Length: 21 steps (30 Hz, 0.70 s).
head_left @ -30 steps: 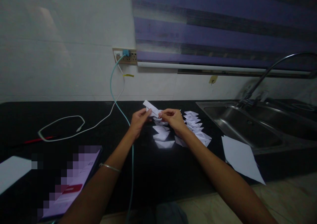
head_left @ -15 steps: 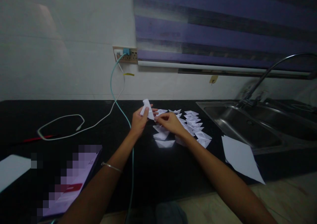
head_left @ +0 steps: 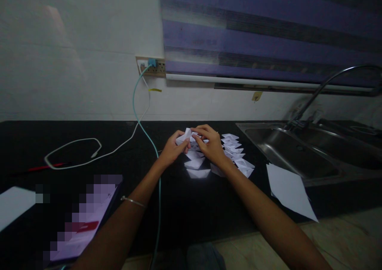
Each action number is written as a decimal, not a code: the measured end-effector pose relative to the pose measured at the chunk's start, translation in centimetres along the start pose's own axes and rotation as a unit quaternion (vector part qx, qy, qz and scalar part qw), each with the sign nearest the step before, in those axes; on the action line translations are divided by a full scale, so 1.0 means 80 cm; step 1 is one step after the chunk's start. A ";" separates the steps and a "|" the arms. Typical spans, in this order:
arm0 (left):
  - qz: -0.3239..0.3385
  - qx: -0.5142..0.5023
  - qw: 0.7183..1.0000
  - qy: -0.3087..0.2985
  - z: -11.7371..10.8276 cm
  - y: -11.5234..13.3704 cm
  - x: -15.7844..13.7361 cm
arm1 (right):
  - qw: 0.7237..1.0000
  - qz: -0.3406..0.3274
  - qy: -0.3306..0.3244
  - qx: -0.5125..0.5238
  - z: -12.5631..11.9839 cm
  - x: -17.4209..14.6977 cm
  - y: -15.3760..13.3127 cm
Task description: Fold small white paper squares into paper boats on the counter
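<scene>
A small folded white paper boat (head_left: 184, 136) is held up over the black countertop between both hands. My left hand (head_left: 173, 147) grips its left part, thumb in front and fingers behind. From the right, my right hand (head_left: 210, 144) pinches near the boat's peak with thumb and fingers; how much paper lies between them is partly hidden. Several finished-looking paper boats (head_left: 198, 173) lie on the counter under and beside my hands, some in a column of white boats (head_left: 232, 144) to the right, partly covered by my right hand.
Blank white sheets (head_left: 291, 190) lie at the counter's right front, beside a steel double sink (head_left: 268, 146) with a tall faucet (head_left: 316, 93). A teal cable (head_left: 160, 206) crosses the counter by my left forearm. A white cable (head_left: 71, 140), a red pen-like item (head_left: 44, 167) and a tablet-like screen (head_left: 89, 226) lie left.
The folded paper has turned from upright to a flatter boat shape and shifted slightly right and down. My right hand has risen and now touches it.
</scene>
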<state>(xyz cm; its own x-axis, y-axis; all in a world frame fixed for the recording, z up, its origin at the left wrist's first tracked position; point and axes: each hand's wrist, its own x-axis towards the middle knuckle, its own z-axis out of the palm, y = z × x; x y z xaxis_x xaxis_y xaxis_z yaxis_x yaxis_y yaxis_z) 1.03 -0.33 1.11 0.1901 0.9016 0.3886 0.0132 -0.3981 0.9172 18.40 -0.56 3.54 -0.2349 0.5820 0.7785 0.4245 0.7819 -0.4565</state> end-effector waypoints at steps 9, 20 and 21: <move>-0.017 -0.010 1.000 -0.018 -0.002 0.005 -0.005 | 0.999 -0.010 -0.043 -0.010 -0.003 0.003 0.009; -0.003 0.117 0.991 -0.071 -0.010 0.003 -0.009 | 0.986 0.074 -0.126 0.075 -0.004 0.004 0.013; -0.002 0.134 0.988 -0.072 -0.011 0.004 -0.010 | 0.985 0.076 -0.136 0.075 -0.004 0.003 0.013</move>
<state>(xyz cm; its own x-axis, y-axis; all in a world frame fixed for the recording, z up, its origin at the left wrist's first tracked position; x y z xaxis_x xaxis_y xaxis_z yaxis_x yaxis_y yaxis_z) 0.06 -1.02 1.16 0.3278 0.8771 0.3511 0.2708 -0.4432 0.8545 19.09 0.35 3.43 -0.4136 0.7169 0.5612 0.3436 0.6937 -0.6330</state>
